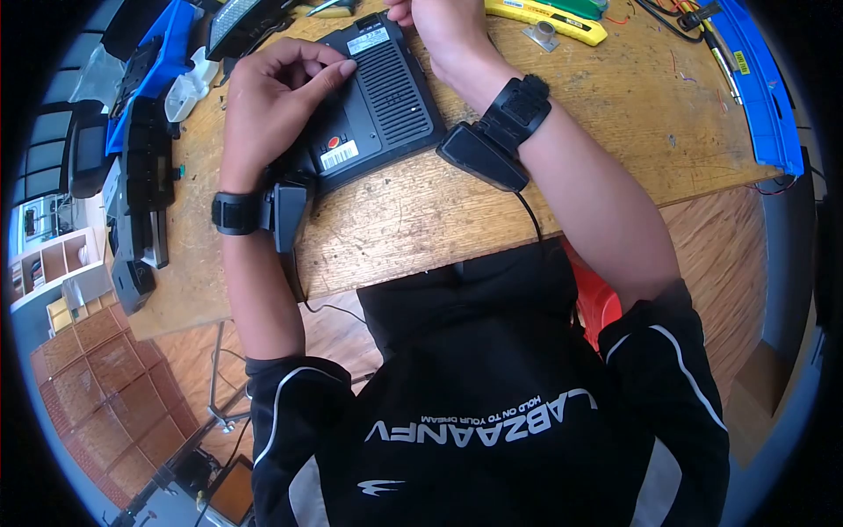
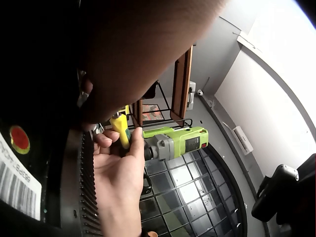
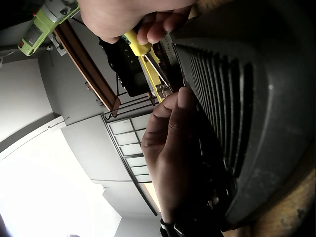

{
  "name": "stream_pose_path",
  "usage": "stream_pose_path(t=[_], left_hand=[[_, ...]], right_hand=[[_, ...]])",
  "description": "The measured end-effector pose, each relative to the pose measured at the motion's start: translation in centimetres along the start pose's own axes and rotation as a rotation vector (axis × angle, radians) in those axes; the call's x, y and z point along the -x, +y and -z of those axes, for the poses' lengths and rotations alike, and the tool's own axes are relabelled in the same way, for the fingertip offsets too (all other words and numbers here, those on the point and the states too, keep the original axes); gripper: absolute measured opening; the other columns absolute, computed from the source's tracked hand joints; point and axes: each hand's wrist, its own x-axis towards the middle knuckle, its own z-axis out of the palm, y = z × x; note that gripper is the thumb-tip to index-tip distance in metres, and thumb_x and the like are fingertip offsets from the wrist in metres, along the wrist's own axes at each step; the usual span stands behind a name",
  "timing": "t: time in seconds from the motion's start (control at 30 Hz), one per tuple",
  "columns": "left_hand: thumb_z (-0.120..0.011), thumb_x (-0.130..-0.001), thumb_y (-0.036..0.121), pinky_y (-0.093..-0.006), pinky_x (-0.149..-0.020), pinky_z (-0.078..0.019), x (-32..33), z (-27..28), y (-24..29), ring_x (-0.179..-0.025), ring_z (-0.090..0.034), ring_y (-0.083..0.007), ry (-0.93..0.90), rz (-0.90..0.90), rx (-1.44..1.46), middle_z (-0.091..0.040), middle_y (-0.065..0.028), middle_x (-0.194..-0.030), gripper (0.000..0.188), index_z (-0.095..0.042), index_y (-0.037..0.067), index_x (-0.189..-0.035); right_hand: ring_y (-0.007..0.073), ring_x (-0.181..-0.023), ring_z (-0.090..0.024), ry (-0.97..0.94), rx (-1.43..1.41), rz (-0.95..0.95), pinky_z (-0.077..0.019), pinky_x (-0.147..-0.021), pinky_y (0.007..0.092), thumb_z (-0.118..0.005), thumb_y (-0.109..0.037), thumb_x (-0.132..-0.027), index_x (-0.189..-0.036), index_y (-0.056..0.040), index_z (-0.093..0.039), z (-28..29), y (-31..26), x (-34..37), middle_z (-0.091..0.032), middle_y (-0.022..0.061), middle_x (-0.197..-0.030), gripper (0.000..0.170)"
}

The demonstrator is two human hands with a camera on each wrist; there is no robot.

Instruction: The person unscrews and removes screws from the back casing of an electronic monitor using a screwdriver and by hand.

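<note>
One yellow-handled screwdriver (image 3: 140, 48), long axis aslant, tip toward left hand (image 3: 169, 140)

Bench (image 1: 378, 250): A scuffed, speckled wooden top marks the place as a workshop, by its parts most likely one for electronics repair.
Case (image 1: 404, 88): A black vented shell lies on the wood, barcode sticker showing.
Driver (image 3: 136, 44): A yellow-handled tool, screwdriver-like, is gripped in a worker's right hand (image 2: 118, 168).
Wires (image 1: 674, 60): Coloured snippets lie scattered across the far right of the worktop.
Bins: A blue bin (image 1: 180, 31) sits at the left, a blue tray (image 1: 777, 123) along the right edge.
Power tool (image 2: 190, 141): A green-bodied machine shows in the background.
Shelf (image 1: 61, 263): Pale compartments, some filled, stand beyond the left side.
</note>
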Motion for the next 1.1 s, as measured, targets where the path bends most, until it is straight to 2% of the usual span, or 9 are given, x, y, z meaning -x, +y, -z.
stream_pose_path(t=[0.17, 0.23, 0.37, 0.57, 0.67, 0.7, 0.87, 0.93, 1.1], left_hand=[[-0.078, -0.09, 0.008, -0.0186, -0.064, -0.045, -0.1, 0.9, -0.8, -0.071, -0.057, -0.0021, -0.061, -0.075, -0.104, -0.066, 0.0042, -0.079, 0.018, -0.078, 0.001, -0.106], [-0.08, -0.09, 0.011, -0.019, -0.069, -0.047, -0.1, 0.9, -1.2, -0.076, -0.059, -0.0025, 0.13, -0.041, 0.294, -0.068, 0.0036, -0.085, 0.023, -0.077, 0.001, -0.111], [-0.08, -0.091, 0.012, -0.0196, -0.074, -0.0475, 0.3, 0.8, 0.4, -0.08, -0.061, -0.004, 0.25, 0.036, 0.301, -0.072, 0.0004, -0.094, 0.023, -0.078, 0.002, -0.112], [-0.083, -0.087, 0.011, -0.019, -0.069, -0.044, 0.6, 0.4, 0.8, -0.078, -0.06, -0.0048, 0.163, -0.203, 0.103, -0.073, -0.0022, -0.094, 0.019, -0.081, 0.003, -0.104], [-0.085, -0.085, 0.01, -0.0198, -0.066, -0.0427, 0.7, 0.4, 1.3, -0.074, -0.057, -0.0048, 0.117, -0.227, 0.03, -0.073, -0.002, -0.093, 0.02, -0.081, 0.003, -0.104], [-0.084, -0.085, 0.009, -0.0201, -0.064, -0.0421, 0.9, 0.5, 1.5, -0.071, -0.056, -0.005, 0.106, -0.197, 0.0, -0.073, -0.0017, -0.092, 0.019, -0.081, 0.003, -0.103], [-0.083, -0.086, 0.009, -0.02, -0.065, -0.0448, 0.9, 0.3, 0.4, -0.07, -0.059, -0.0057, 0.128, -0.11, -0.041, -0.074, -0.0025, -0.09, 0.017, -0.08, 0.002, -0.102], [-0.082, -0.088, 0.01, -0.0198, -0.07, -0.0495, 0.8, 0.2, 0.0, -0.076, -0.065, -0.0067, 0.211, -0.145, 0.192, -0.076, -0.0043, -0.092, 0.017, -0.079, 0.0, -0.102], [-0.081, -0.09, 0.011, -0.0207, -0.076, -0.0527, 0.8, 0.3, -0.1, -0.083, -0.069, -0.0083, 0.231, -0.091, 0.187, -0.077, -0.0064, -0.096, 0.018, -0.078, -0.001, -0.104]], right_hand=[[0.009, -0.054, -0.052, 0.033, -0.041, 0.099, -0.0406, -0.05, 0.0251, -0.063, -0.046, -0.102, -0.075, -0.0087, -0.063, 0.5, 0.8, -0.7, -0.057, -0.0009, -0.063, 0.046], [0.0084, -0.055, -0.051, -0.006, 0.099, 0.186, -0.0391, -0.05, 0.0254, -0.057, -0.048, -0.105, -0.073, -0.0086, -0.06, 0.8, 0.6, -0.6, -0.056, -0.0016, -0.062, 0.051], [0.0086, -0.055, -0.051, -0.032, -0.014, 0.322, -0.0391, -0.05, 0.0266, -0.054, -0.05, -0.106, -0.07, -0.0084, -0.058, -0.3, 0.1, 0.4, -0.057, -0.0016, -0.062, 0.054], [0.0085, -0.058, -0.051, -0.215, 0.245, 0.539, -0.0402, -0.052, 0.0266, -0.057, -0.048, -0.105, -0.075, -0.0055, -0.06, -0.4, -0.7, 1.6, -0.058, 0.0, -0.062, 0.053], [0.0086, -0.061, -0.052, -0.321, 0.167, 0.56, -0.0412, -0.055, 0.0255, -0.067, -0.042, -0.101, -0.088, -0.0016, -0.064, -0.7, -0.8, 2.0, -0.06, 0.0, -0.068, 0.043], [0.007, -0.065, -0.053, -0.355, -0.059, 0.759, -0.0419, -0.056, 0.0227, -0.07, -0.04, -0.099, -0.096, -0.0016, -0.065, -1.8, 1.2, 0.4, -0.063, 0.0, -0.076, 0.039], [0.0046, -0.069, -0.056, -0.525, 0.126, 0.583, -0.0448, -0.06, 0.0188, -0.074, -0.044, -0.096, -0.104, -0.0017, -0.066, -1.1, -0.5, 1.4, -0.066, 0.0009, -0.084, 0.043], [0.0047, -0.069, -0.056, -0.519, -0.088, 0.482, -0.0448, -0.059, 0.0193, -0.073, -0.044, -0.096, -0.107, -0.0014, -0.066, -1.3, -1.1, 2.2, -0.066, 0.0007, -0.084, 0.044], [0.0031, -0.071, -0.054, -0.42, -0.085, 0.476, -0.0431, -0.062, 0.0193, -0.059, -0.031, -0.107, -0.103, -0.0025, -0.064, -1.1, 1.1, 0.8, -0.063, -0.0021, -0.08, 0.029]])
